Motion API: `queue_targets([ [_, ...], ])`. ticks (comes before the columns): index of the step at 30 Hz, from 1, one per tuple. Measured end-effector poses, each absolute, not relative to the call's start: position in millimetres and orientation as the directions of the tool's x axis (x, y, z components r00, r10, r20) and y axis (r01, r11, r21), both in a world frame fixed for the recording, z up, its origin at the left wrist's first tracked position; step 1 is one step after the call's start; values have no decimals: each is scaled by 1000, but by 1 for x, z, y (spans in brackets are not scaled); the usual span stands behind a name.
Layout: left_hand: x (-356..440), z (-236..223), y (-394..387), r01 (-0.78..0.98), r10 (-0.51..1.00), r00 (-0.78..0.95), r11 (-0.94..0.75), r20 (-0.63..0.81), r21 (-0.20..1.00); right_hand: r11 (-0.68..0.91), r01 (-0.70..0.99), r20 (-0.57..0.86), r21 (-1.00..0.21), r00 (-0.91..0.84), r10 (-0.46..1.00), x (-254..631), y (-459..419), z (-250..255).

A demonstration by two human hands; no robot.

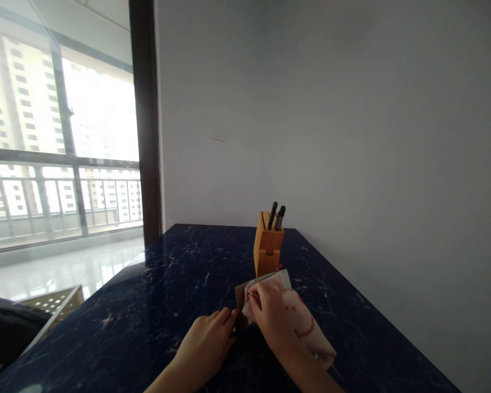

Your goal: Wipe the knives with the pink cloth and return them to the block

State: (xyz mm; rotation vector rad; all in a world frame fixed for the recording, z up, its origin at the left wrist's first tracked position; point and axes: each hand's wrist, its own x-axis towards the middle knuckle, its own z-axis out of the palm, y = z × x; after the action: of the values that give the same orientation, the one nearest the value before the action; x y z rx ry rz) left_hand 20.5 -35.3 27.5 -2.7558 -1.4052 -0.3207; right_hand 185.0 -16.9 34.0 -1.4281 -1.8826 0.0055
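Note:
My left hand is closed around the dark handle of a cleaver, and a pale dot like a rivet shows on the handle. The broad blade rises from the grip and leans to the right, with its far corner showing past the cloth. A pale pink cloth with red markings covers most of the blade and hangs down to the right. My right hand pinches a fold of this cloth against the blade. Just beyond both hands stands a wooden knife block with two black-handled tools in it.
The dark blue marbled table reaches to the grey wall. A small red item shows at the foot of the block. At the lower left are a perforated chair back and a black item. Windows are at left.

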Motion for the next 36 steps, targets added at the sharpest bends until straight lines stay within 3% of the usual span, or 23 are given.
queue_targets([
  [5,24,30,-39,799,793,579,-598,187,64,495,730,576,-472,-169,799,176,-23,33],
  [12,22,28,-36,810,807,554,-580,204,93,374,850,468,-371,-176,866,175,-16,20],
  [19,20,21,-33,836,834,505,-536,222,114,482,824,421,-298,-340,841,182,-22,17],
  [23,9,24,-28,868,878,435,-468,199,166,419,877,437,-233,-290,851,188,-22,22],
  [26,-4,28,-22,884,900,383,-422,209,201,291,934,483,-208,-160,861,193,-18,25],
  [29,-16,30,-13,874,925,337,-377,175,308,185,953,541,-240,-27,841,198,-12,25],
  [34,-37,40,-7,698,927,364,-206,-92,686,160,942,583,-296,45,811,202,-6,23],
  [36,-48,50,-11,585,900,414,-150,-135,797,165,941,573,-294,35,819,202,-8,23],
])
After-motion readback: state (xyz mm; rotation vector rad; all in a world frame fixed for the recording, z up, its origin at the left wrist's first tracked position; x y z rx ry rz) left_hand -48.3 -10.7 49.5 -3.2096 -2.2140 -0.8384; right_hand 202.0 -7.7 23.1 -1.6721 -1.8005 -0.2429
